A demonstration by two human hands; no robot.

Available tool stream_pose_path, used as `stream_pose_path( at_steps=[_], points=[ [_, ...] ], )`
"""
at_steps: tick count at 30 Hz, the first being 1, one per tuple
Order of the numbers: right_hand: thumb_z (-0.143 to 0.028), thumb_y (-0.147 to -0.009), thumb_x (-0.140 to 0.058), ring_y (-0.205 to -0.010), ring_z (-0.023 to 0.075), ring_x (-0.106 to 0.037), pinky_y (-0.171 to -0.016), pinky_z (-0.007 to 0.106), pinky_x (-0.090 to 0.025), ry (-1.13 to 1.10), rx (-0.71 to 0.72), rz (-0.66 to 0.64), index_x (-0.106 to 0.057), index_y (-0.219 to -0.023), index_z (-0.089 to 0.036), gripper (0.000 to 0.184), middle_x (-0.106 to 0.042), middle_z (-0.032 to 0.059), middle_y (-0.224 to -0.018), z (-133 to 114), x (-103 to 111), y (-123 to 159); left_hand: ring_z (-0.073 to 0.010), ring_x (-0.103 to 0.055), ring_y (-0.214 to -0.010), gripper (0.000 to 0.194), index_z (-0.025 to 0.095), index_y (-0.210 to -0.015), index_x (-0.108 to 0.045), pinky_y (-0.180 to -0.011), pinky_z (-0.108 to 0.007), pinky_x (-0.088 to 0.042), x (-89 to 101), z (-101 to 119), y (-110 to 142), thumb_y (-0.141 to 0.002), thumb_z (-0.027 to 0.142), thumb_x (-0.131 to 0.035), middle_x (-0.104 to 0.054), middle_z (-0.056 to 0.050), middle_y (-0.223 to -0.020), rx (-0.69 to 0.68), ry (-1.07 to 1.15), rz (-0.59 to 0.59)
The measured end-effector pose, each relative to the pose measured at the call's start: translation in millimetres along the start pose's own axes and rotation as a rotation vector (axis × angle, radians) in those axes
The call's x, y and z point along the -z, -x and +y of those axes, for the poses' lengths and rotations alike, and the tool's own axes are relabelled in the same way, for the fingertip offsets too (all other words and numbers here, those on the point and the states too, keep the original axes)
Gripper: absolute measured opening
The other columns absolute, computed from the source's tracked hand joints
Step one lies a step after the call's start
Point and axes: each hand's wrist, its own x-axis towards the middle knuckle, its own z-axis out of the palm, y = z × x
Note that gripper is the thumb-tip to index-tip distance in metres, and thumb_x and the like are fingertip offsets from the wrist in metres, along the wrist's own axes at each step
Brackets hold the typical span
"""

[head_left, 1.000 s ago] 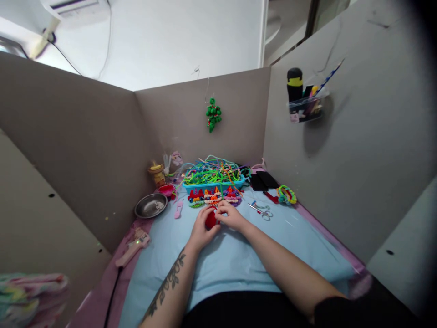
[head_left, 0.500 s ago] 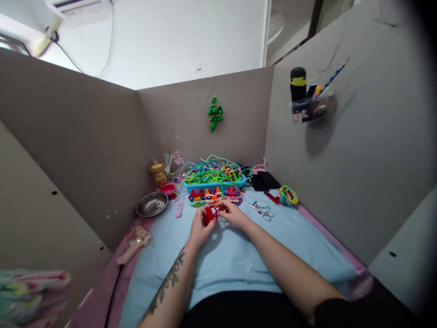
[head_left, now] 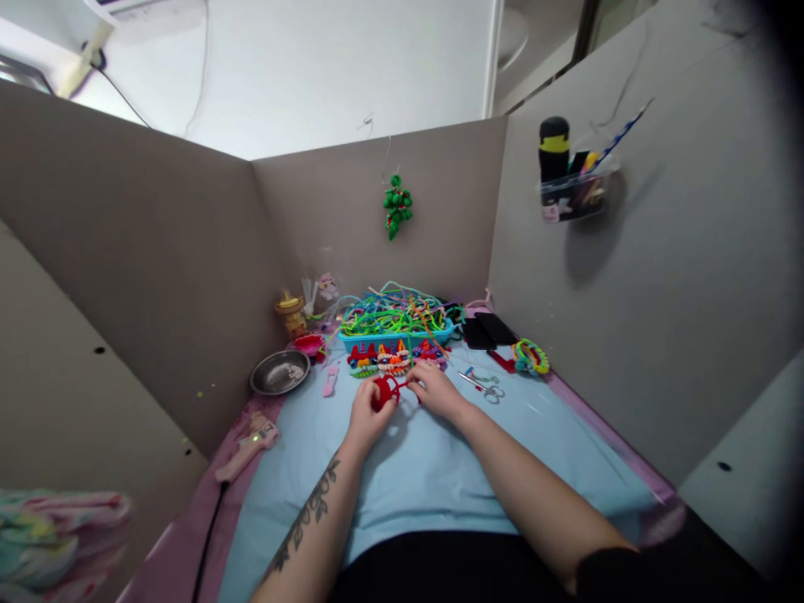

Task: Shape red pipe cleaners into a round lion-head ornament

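My left hand (head_left: 365, 414) is closed round a small red piece (head_left: 384, 394), which looks bent from fuzzy pipe cleaner; the palm side is hidden. From its right side a red strand (head_left: 403, 385) runs to my right hand (head_left: 433, 390), whose thumb and forefinger pinch it. A short red end hangs below those fingertips. Just beyond my hands, several colourful fuzzy figures (head_left: 394, 360) stand in a row before a blue basket (head_left: 352, 342) heaped with pipe cleaners (head_left: 402, 314).
Scissors (head_left: 491, 390) lie to the right, near black phones (head_left: 493, 329) and a yellow-green ring bundle (head_left: 531, 357). On the left are a metal bowl (head_left: 267, 378), a pink clip-like piece (head_left: 330, 381) and a corded glue gun (head_left: 248, 452). Grey partitions (head_left: 327, 218) enclose the table.
My right hand has drawn slightly away to the right, and the red strand now stretches across the gap between my hands. My left hand keeps its hold on the red piece.
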Motion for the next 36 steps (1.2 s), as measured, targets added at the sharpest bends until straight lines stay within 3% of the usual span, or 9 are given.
stream_pose_path(
  at_steps=[5,20,30,36],
  points=[
    [-0.014,-0.084,-0.047,-0.075,0.0174,-0.053,-0.069,0.029,-0.040,0.024,0.057,0.071,-0.057,-0.082,-0.020,0.012,-0.058,0.0036,-0.078,-8.5,2.0,1.7,-0.0222,-0.051,-0.100,0.022,0.022,-0.065,-0.037,-0.081,-0.032,-0.038,-1.7,-0.4,-0.2,-0.068,0.019,-0.058,-0.055,-0.004,-0.087,-0.005,-0.006,-0.021],
    [-0.012,-0.084,-0.043,-0.079,0.0194,-0.053,-0.073,0.033,-0.045,-0.057,0.302,0.216,-0.055,-0.089,-0.021,0.015,-0.060,0.0061,-0.082,-28.2,-3.5,4.7,-0.0212,-0.052,-0.094,0.021,0.022,-0.066,-0.038,-0.079,-0.033,-0.040,-4.3,0.5,-1.2,-0.071,0.022,-0.058,-0.055,-0.004,-0.085,-0.020,-0.032,-0.038],
    [-0.015,-0.080,-0.050,-0.075,0.0160,-0.052,-0.070,0.028,-0.041,-0.363,-0.018,0.118,-0.056,-0.073,-0.019,0.010,-0.056,0.0017,-0.075,-23.0,-4.1,-3.3,-0.0224,-0.052,-0.101,0.019,0.021,-0.067,-0.040,-0.082,-0.035,-0.040,-1.7,3.0,0.4,-0.069,0.021,-0.059,-0.057,-0.005,-0.091,-0.017,-0.016,-0.046],
    [-0.019,-0.077,-0.051,-0.063,0.0122,-0.049,-0.060,0.024,-0.039,-0.520,-0.169,-0.008,-0.055,-0.070,-0.017,0.008,-0.053,-0.0019,-0.066,-18.6,-5.6,-4.9,-0.0227,-0.050,-0.105,0.020,0.021,-0.068,-0.041,-0.086,-0.036,-0.039,-1.6,4.0,0.0,-0.068,0.021,-0.061,-0.059,-0.007,-0.100,-0.007,0.016,-0.076]
  ],
)
